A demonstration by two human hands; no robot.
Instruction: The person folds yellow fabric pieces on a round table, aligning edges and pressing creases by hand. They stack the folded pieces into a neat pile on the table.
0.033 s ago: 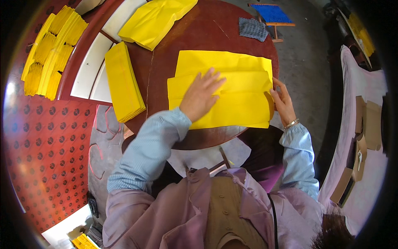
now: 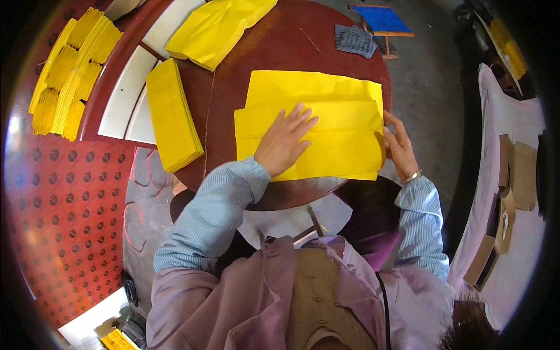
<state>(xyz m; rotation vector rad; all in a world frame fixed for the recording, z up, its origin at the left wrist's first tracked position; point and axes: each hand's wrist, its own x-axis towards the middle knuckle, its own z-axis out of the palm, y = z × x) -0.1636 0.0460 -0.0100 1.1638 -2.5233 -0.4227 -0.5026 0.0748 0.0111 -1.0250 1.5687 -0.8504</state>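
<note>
A large yellow paper sheet (image 2: pixel 318 125) lies partly folded on the round dark red table (image 2: pixel 227 87); its lower layers are doubled over into a long band. My left hand (image 2: pixel 284 143) rests flat on the middle of that band, fingers spread, pressing it down. At the sheet's right edge, my right hand (image 2: pixel 399 144) pinches the fold between its fingers. Both light blue sleeves come up from the lower edge of the picture.
A stack of folded yellow sheets (image 2: pixel 172 119) lies on the table's left side, with loose yellow sheets (image 2: pixel 219 26) at the far edge. A grey cloth (image 2: pixel 354 39) and a blue stool (image 2: pixel 382 18) are beyond. Yellow bundles (image 2: pixel 70 76) lie left; cardboard pieces (image 2: pixel 513 175) lie right.
</note>
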